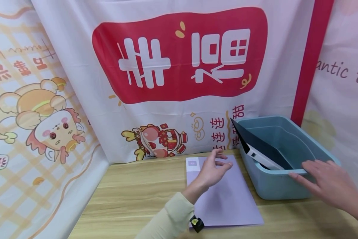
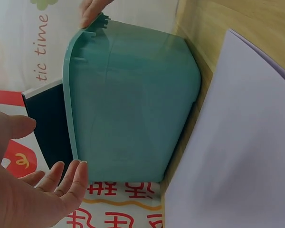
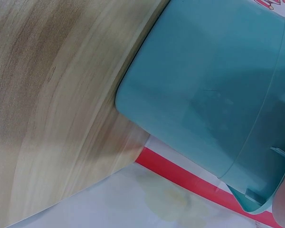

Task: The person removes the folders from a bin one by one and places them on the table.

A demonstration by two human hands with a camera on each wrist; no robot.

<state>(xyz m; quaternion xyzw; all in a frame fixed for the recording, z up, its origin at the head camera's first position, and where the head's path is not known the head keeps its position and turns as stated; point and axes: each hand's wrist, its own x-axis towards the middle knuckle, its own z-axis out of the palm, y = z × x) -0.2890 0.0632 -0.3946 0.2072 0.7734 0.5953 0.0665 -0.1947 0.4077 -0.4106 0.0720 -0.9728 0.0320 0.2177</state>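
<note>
A blue-green plastic bin (image 1: 281, 187) stands at the right of the table. My right hand (image 1: 331, 181) grips its near right rim, thumb on the outer side and fingers over the edge; in the left wrist view those fingers (image 2: 92, 10) show at the rim corner. Leaning in the bin is a dark flat item with a white edge (image 1: 263, 157), one corner rising above the rim. My left hand (image 1: 213, 170), holding nothing, hovers over a lavender folder (image 1: 226, 202), fingers loosely bent. In the left wrist view the left hand (image 2: 35, 190) overlaps the dark item.
The folder lies flat on the wood-grain table (image 1: 131, 199), left of the bin, with a white label (image 1: 192, 163) at its far left corner. Printed cloths hang behind the table (image 1: 179, 59) and along the left side (image 1: 41, 109). A small black object (image 1: 196, 224) is at the left cuff.
</note>
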